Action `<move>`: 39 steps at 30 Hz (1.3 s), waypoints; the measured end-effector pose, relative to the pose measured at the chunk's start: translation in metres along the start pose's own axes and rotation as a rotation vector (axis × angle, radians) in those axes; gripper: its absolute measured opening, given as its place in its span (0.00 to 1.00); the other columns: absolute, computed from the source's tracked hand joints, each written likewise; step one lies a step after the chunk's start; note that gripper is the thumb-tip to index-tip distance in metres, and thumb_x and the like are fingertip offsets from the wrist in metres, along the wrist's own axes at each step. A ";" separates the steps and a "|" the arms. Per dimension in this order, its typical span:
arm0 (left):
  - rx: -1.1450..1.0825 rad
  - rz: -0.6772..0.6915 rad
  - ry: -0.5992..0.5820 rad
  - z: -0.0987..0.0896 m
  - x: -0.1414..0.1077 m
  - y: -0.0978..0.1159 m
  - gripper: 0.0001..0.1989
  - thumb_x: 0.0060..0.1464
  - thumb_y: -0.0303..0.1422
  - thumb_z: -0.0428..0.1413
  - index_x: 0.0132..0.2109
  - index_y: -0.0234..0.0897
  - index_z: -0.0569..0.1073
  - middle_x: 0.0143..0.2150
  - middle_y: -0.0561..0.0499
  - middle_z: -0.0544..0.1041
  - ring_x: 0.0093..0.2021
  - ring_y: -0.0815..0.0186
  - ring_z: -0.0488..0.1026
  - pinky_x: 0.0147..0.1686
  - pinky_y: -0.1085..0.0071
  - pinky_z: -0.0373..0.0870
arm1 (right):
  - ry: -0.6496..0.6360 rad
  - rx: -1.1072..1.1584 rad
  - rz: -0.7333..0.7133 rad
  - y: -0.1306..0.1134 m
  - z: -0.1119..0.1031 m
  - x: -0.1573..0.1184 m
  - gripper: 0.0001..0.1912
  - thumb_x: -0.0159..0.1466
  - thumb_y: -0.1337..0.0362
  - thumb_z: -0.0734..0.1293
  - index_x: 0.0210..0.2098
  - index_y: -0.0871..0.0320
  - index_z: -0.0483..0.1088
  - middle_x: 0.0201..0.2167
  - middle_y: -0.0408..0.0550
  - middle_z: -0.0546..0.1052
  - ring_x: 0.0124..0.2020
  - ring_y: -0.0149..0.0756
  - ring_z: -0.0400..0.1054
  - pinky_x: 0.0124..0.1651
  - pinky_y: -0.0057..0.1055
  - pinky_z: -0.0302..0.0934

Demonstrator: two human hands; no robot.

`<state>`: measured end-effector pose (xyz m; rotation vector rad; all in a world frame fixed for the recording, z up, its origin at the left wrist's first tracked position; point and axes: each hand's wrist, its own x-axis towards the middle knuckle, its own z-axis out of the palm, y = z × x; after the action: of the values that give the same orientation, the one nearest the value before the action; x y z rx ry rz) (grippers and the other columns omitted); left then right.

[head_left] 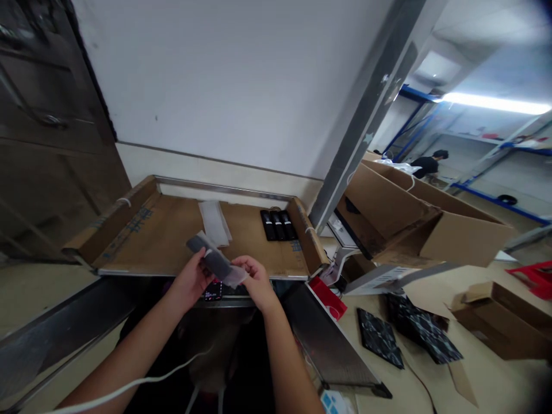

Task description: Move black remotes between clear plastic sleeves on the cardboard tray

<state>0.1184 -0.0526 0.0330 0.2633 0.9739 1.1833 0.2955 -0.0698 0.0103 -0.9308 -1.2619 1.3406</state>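
Note:
A dark, oblong item in a translucent plastic bag (pixel 217 263) is held slantwise between my two hands, just above the front edge of the cardboard-lined tray. My left hand (pixel 194 280) grips its left end from below, thumb on top. At the other end, my right hand (pixel 255 280) pinches the loose, clear part of the bag. Beyond them a stack of flat whitish translucent bags (pixel 214 223) lies on the cardboard. Three black oblong items (pixel 279 225) lie side by side toward the tray's right end; their exact kind is unclear.
The cardboard-lined tray (pixel 142 241) has raised sides and backs onto a wall. Beneath my hands is a lit phone screen (pixel 213 291). A white cable (pixel 142 380) crosses my left forearm. Large open cartons (pixel 401 213) stand right, and a person (pixel 426 165) bends near shelving.

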 end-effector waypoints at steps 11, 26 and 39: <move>0.139 0.315 -0.123 -0.006 -0.011 0.006 0.23 0.49 0.46 0.67 0.46 0.33 0.79 0.44 0.42 0.83 0.38 0.61 0.78 0.33 0.70 0.77 | 0.206 0.278 0.250 0.016 0.013 -0.054 0.22 0.52 0.55 0.76 0.42 0.57 0.71 0.29 0.41 0.77 0.31 0.37 0.77 0.37 0.35 0.73; 0.143 0.339 -0.196 -0.002 -0.018 0.018 0.31 0.41 0.47 0.71 0.49 0.35 0.78 0.44 0.45 0.83 0.43 0.57 0.79 0.38 0.67 0.76 | 0.135 0.521 0.559 0.005 0.023 -0.057 0.21 0.46 0.57 0.77 0.32 0.58 0.67 0.20 0.41 0.75 0.17 0.29 0.68 0.18 0.22 0.63; 0.145 0.316 -0.190 -0.011 -0.014 0.022 0.26 0.48 0.46 0.67 0.50 0.35 0.79 0.45 0.45 0.83 0.41 0.59 0.79 0.36 0.68 0.77 | 0.095 0.097 0.435 -0.003 0.021 -0.059 0.25 0.54 0.44 0.74 0.40 0.58 0.71 0.25 0.44 0.78 0.19 0.31 0.70 0.17 0.21 0.55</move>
<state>0.0950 -0.0595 0.0473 0.6525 0.8719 1.3472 0.2859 -0.1322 0.0105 -1.2310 -0.9424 1.6543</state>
